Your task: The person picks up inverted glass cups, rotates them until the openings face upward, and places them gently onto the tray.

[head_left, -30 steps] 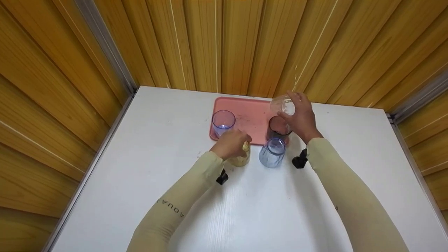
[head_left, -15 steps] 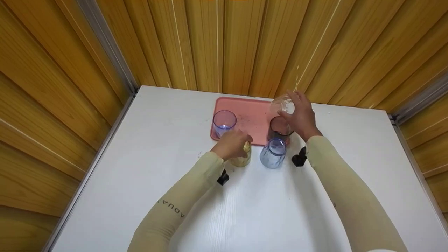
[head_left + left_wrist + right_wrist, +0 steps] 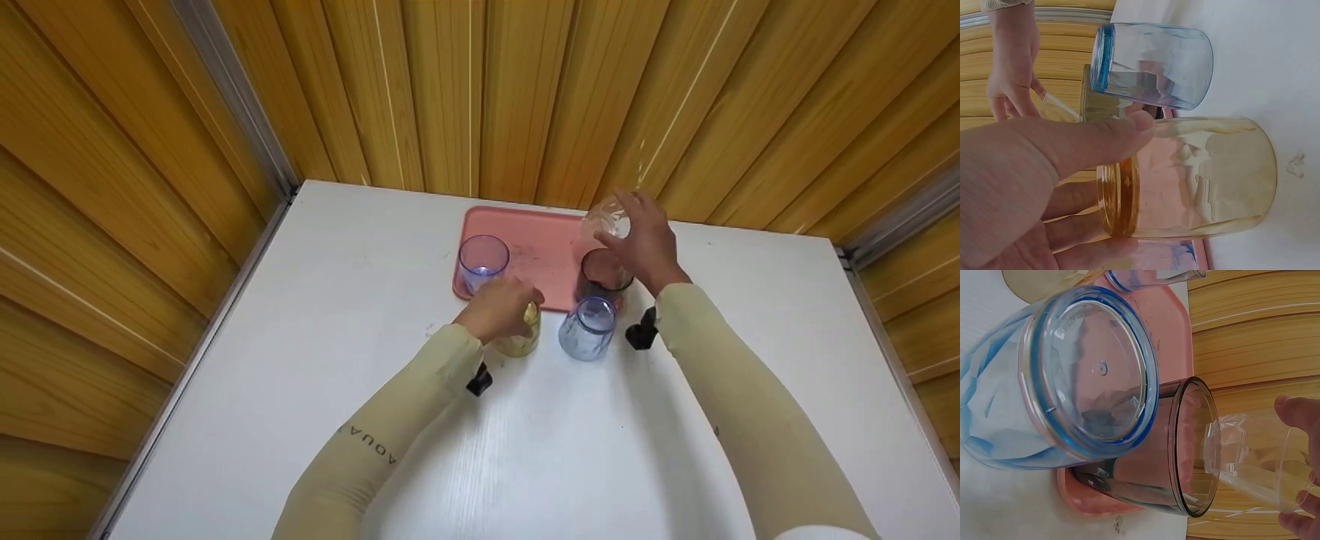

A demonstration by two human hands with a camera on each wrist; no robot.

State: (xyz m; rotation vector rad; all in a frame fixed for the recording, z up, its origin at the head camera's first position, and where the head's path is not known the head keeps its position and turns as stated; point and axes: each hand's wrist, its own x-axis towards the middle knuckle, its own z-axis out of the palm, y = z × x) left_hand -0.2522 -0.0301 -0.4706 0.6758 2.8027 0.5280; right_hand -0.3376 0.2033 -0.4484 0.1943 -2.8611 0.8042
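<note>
L hand (image 3: 495, 309) on yellow glass (image 3: 1213, 177), base-up, on white table (image 3: 337, 300) just in front of pink tray (image 3: 541, 262). Thumb one side, fingers opp. side, clamped on glass nr its thick amber base.

R hand (image 3: 646, 238) up over tray's R end, w/ clear glass (image 3: 1249, 461). Thumb & fingers spread round it, gripping nr the wide end; glass tilted, narrow end twd mouth of smoky glass (image 3: 602, 279). Contact w/ smoky rim: can't tell.

Smoky glass upright, mouth up, R front corner of tray. Purple-rimmed glass (image 3: 484, 262) also upright, L side of tray, just beyond L hand.

Blue glass (image 3: 587, 334) base-up on table, betw. yellow glass & R forearm, close in front of smoky glass; raised lettering on its base in R wrist view, too small to read. Whether it touches tray edge: unclear.

Both arms in pale yellow-green sleeves (image 3: 397, 409), "AQUA" printed on L one. Black wrist mount (image 3: 478, 380) under L cuff, similar on R. Wood-look panels (image 3: 450, 90) behind table; sm. dark marks on tray floor.
</note>
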